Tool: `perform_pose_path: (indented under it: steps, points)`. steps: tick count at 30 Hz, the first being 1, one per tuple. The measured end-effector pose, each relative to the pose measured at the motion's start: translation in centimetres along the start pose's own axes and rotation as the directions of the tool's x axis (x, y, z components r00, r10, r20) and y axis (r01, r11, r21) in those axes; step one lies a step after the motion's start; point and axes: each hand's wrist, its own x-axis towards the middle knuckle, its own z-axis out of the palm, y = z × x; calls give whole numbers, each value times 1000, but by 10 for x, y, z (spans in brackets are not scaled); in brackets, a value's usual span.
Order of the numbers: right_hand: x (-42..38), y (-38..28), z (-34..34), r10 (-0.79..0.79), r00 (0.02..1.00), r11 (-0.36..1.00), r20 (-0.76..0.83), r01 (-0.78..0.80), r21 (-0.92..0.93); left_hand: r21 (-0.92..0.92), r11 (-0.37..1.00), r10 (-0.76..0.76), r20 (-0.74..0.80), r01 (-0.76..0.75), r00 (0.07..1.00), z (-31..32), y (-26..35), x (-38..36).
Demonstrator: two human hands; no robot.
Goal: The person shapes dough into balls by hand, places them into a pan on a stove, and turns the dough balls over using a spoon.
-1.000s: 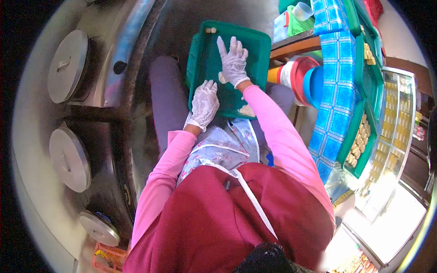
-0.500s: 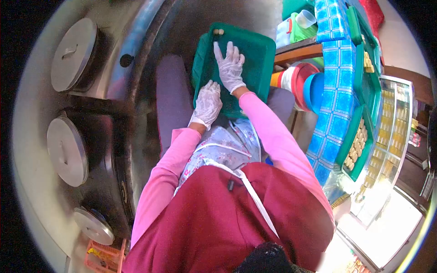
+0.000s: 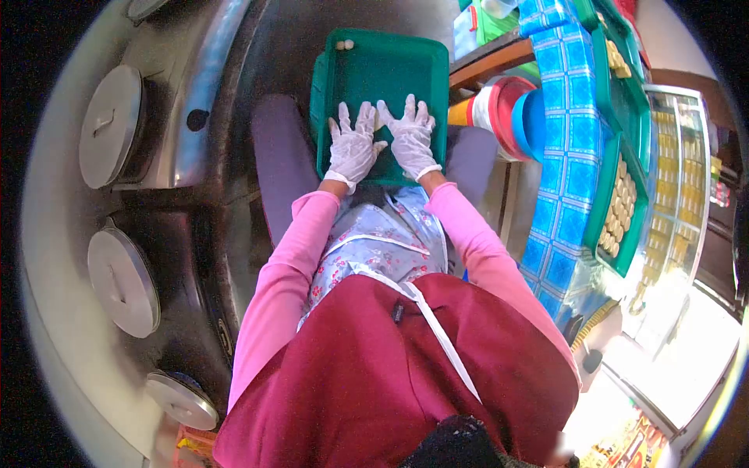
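Note:
A green tray (image 3: pixel 390 66) rests on my lap between my knees. Two small pale dough pieces (image 3: pixel 344 45) sit in its far left corner. Over the near half of the tray, my left hand (image 3: pixel 353 150) lies palm down in a clear glove, fingers stretched out. Beside it, my right hand (image 3: pixel 409 140), gloved too, has its fingers spread, and the thumb comes close to the left hand's fingers. No object shows in either hand; what is beneath the palms is hidden.
On the right, a blue checked cloth (image 3: pixel 563 132) covers a table holding a green tray of pale pieces (image 3: pixel 618 209). A glass case (image 3: pixel 672 171) stands beyond. Red and blue tubs (image 3: pixel 529 125) are below the table. Pots with metal lids (image 3: pixel 111 126) line the left.
My right hand has drawn back from the far left corner towards me, beside the left. My left hand has moved from the tray's near left edge further over the tray, fingers now extended.

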Motion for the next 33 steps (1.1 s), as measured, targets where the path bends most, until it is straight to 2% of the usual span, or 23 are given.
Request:
perform_pose_path:
  steps: [4, 5, 7, 8, 10, 11, 13, 14, 15, 17, 18, 21, 22, 25, 26, 29, 30, 33]
  points:
    - [-7, -2, -20, -44, 997, 995, 67, 38, 97, 34, 999, 32, 25, -32, 999, -16, 8, -6]
    - [-13, -2, -7, -61, 994, 997, 86, 55, 63, -11, 999, 37, 77, -36, 996, -22, 12, -10]
    - [-22, -3, -9, -39, 992, 996, 118, 30, 80, -40, 999, 8, 71, -5, 997, -19, 12, -20]
    - [-19, -1, -11, -42, 990, 997, 136, 34, 64, -45, 998, 51, 39, -50, 998, -16, 7, -19]
    - [-20, 0, -21, -55, 982, 998, 179, 49, 37, 12, 997, 73, 123, -75, 990, -22, 5, -20]
    - [-16, 2, -23, -63, 984, 996, 170, 50, 80, 42, 995, 81, 162, -89, 984, -25, 3, -18]
    - [-14, 4, -28, -76, 984, 985, 164, 49, 164, 15, 996, 81, 83, -83, 993, -28, 5, -18]
    - [-8, 0, -28, -19, 991, 988, 129, -1, 154, 16, 998, 68, 24, -68, 997, -26, 7, -13]
    - [-6, -2, -24, -55, 996, 991, 77, 45, 122, 13, 998, 55, -29, -55, 998, -23, 8, -12]
    - [1, -2, -3, -127, 992, 990, -27, 128, 51, -38, 999, 31, -37, -33, 999, -15, 5, -11]
    - [1, -4, -5, -125, 992, 991, -28, 127, 49, -68, 997, 18, -34, -20, 999, -15, 6, -14]
    - [9, 3, -26, -164, 978, 982, 132, 150, 113, -43, 999, 30, 13, -29, 999, -19, 1, -4]
    - [19, 1, -31, -137, 984, 979, 116, 117, 165, -36, 999, 29, 43, -27, 999, -20, 1, -10]
    - [68, 4, -40, -25, 1000, 919, 3, 22, 393, 40, 999, 9, -36, -8, 999, -25, 10, -6]
    - [93, -1, -42, 74, 992, 928, 104, -107, 356, 58, 998, 11, -40, -9, 999, -26, 12, -5]
    - [147, -3, 22, 214, 966, 665, -146, -35, 746, -30, 999, -19, 31, 20, 999, -16, 6, -3]
    - [160, -10, 17, 209, 970, 655, -123, -45, 754, -21, 1000, -20, 45, 21, 999, -20, 7, -4]
    - [183, -28, 15, 89, 956, 777, -279, 109, 620, -26, 999, -22, 37, 23, 999, -19, 3, -5]
